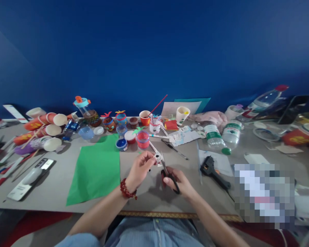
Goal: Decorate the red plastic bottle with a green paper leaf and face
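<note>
Between the thumb and fingers of my left hand (142, 168) is a small white paper piece (158, 157) with black round marks on it. My right hand (179, 181) is closed on the handles of scissors (173, 181), one black and one red. The scissor blades point up and away from me, right beside the paper piece. A small dark dot (149, 170) shows near my left thumb. Just beyond my hands stand a pink-red cup (143, 140) and a blue paint pot (122, 144). A pen (176, 151) lies behind the scissors.
Green paper (98, 171) lies left of my hands. On the right are a black glue gun (213, 171) and plastic bottles (231, 133). Stacked paper cups (45, 130) and a phone (31, 178) lie at the left. A white cup (182, 115) stands near the blue wall.
</note>
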`<action>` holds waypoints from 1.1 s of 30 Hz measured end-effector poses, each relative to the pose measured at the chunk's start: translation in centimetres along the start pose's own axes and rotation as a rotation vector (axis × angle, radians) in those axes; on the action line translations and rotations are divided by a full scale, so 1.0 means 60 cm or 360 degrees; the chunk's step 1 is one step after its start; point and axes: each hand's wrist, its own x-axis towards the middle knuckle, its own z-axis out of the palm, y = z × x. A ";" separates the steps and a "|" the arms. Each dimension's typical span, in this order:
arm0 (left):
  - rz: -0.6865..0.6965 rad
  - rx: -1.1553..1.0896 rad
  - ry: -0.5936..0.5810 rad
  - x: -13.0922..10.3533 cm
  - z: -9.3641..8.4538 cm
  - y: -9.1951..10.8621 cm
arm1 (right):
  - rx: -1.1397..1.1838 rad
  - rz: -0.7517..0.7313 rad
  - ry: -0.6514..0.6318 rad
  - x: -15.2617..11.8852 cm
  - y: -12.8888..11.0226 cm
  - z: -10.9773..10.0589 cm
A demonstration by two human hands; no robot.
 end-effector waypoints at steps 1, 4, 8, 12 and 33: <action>-0.0007 -0.0032 0.0005 0.000 0.002 -0.001 | 0.0003 0.0000 0.0019 0.002 -0.002 0.002; -0.0023 -0.0127 0.0006 -0.002 0.008 -0.005 | 0.0005 -0.0021 0.0060 0.008 -0.006 0.006; -0.0045 -0.0198 0.0052 -0.004 0.013 -0.007 | 0.0054 -0.0032 0.0084 0.012 -0.006 0.012; -0.0052 -0.0218 0.0058 -0.003 0.014 -0.010 | 0.0073 -0.0006 0.0079 0.013 -0.007 0.014; -0.0105 -0.0348 0.0027 0.001 0.013 -0.017 | -0.0007 0.0074 0.0188 0.013 0.009 0.013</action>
